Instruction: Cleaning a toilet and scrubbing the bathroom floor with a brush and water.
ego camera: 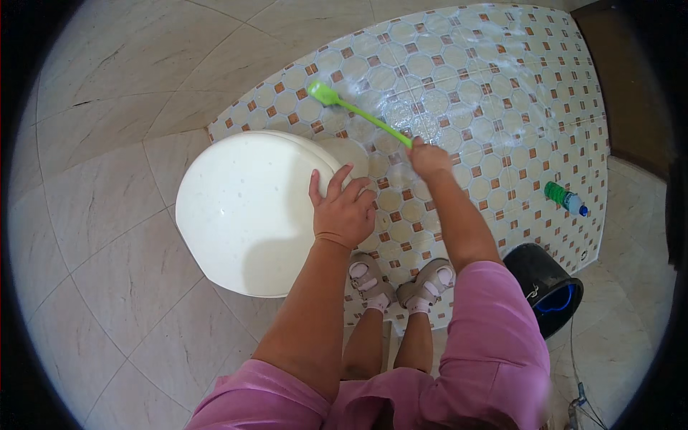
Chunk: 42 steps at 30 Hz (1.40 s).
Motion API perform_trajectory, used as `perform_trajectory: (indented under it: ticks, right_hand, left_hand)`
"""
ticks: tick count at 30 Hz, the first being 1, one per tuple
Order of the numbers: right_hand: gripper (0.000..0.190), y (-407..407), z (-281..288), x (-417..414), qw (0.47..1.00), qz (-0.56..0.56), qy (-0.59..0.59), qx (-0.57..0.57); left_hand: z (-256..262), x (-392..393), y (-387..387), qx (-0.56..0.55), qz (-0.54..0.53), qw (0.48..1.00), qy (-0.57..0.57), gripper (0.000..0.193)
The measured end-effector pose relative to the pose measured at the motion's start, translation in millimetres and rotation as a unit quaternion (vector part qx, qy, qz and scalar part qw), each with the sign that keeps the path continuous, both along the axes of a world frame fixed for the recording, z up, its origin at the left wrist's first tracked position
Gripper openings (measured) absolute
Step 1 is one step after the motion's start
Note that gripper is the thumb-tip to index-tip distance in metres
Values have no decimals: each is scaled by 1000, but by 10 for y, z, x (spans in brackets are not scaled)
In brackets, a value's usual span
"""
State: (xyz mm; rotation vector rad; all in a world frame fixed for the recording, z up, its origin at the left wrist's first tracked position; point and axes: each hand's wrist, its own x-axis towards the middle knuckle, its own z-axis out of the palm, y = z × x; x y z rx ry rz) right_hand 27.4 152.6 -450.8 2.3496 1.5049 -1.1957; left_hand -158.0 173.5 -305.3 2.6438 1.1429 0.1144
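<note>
My right hand (430,158) grips the end of a bright green long-handled brush (373,119). The brush's head is at the far left end of the handle, over the patterned tile floor (400,200), just beyond the white toilet lid; its bristles are hidden. My left hand (344,212) rests with spread fingers on the right edge of the closed toilet lid (236,209), holding nothing. Whitish suds and wet, shiny patches lie on the floor around and beyond the brush. Small drops or specks show on the lid.
A black bucket (516,263) with something blue inside stands to the right of my feet. A green bottle with a blue cap (561,196) lies on the floor at the right. Beige tiled walls (123,301) surround the floor, and a dark brown door or panel (618,91) is at the upper right.
</note>
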Motion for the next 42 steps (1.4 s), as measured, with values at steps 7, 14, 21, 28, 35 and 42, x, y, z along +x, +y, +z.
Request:
perform_trajectory:
  ticks: [7, 14, 21, 28, 35, 42]
  right_hand:
    - [41, -473, -231, 572, 927, -361, -99, -9]
    - [40, -871, -10, 270, 996, 6, -41, -85]
    - [38, -1195, -100, 210, 946, -308, -97, -15]
    - [40, -1818, 165, 468, 984, -107, -121, -77]
    - [33, -1997, 76, -66, 975, -200, -71, -64]
    - [35, -2015, -3, 468, 966, -202, -150, -62]
  left_hand:
    - [12, 55, -15, 5, -9, 1000, -11, 12]
    - [32, 9, -3, 9, -6, 1000, 7, 11]
    - [-23, 11, -25, 50, -25, 998, 13, 9]
    - [19, 26, -40, 55, -26, 996, 57, 9]
    - [-5, 15, -22, 79, -32, 995, 61, 11]
    - [45, 45, -55, 57, -25, 995, 78, 11]
